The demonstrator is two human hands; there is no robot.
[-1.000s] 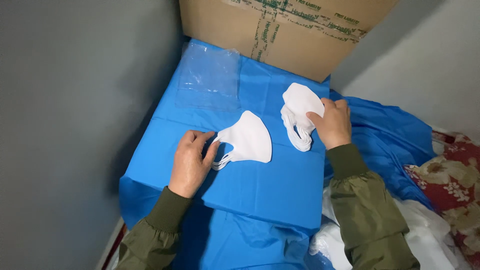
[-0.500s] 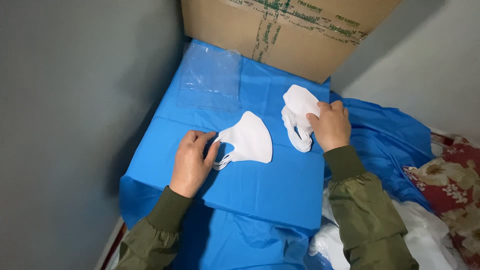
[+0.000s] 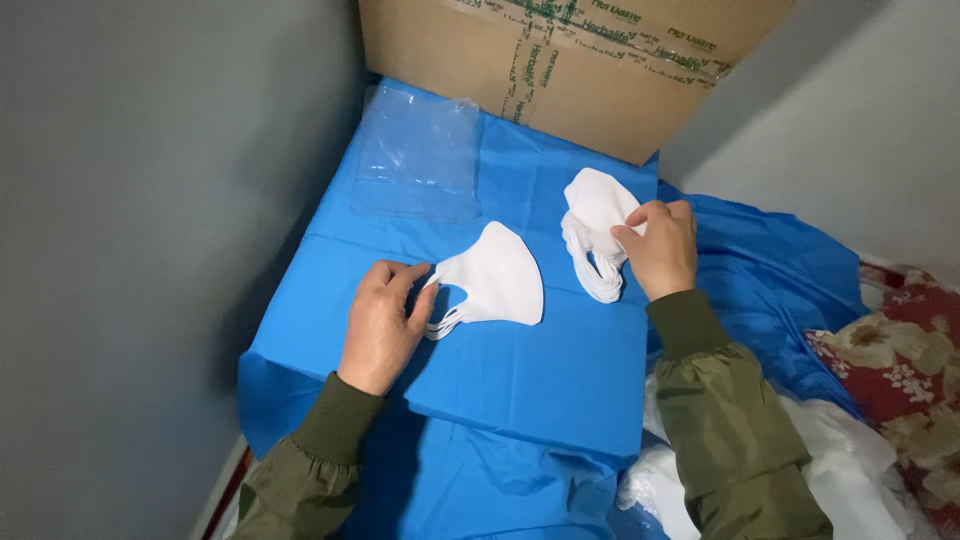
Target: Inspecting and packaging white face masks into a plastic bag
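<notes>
Blue sheet [image 3: 520, 390] before cardboard box [image 3: 560, 60]. Our left hand [image 3: 385, 325] pins small mask pile [image 3: 495, 280] mid-sheet; right hand [image 3: 660, 245] pinches, seemingly, top mask off stack [image 3: 590, 215] near right edge. Next: lift one cleanly.

Looks like a makeshift packing corner in a home: plain grey walls [image 3: 150, 200], a taped brown cardboard box [image 3: 560, 60], a tabletop draped in blue plastic sheeting [image 3: 540, 370], and a red floral blanket [image 3: 900, 370] alongside.
</notes>
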